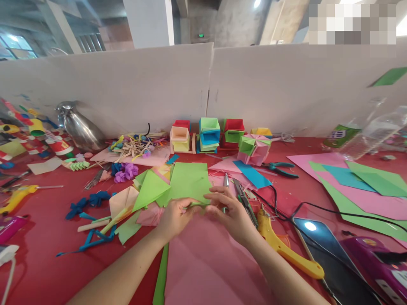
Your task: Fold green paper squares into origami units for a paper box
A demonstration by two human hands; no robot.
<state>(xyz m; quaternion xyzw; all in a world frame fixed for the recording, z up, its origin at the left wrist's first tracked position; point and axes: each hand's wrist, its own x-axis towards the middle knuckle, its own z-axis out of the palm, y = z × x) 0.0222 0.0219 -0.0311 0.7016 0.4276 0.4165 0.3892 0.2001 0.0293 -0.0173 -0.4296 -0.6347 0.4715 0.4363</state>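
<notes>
My left hand (176,218) pinches a narrow piece of green paper (199,204), seen nearly edge-on. At its other end, the thumb and fingers of my right hand (227,212) close on the same piece, and much of it is hidden by the fingers. Below both hands lies a large pink paper sheet (213,258). A flat light green sheet (189,180) is just beyond them. Left of my left hand is a folded green paper (152,188). Beside my right hand are a box cutter (244,201) and a yellow glue gun (280,245).
Folded paper boxes (209,135) stand along the white partition (143,89). A phone (330,254) with a black cable (343,207) over it lies at right, near pliers (282,169) and coloured sheets (365,178). A metal jug (81,127) stands at left.
</notes>
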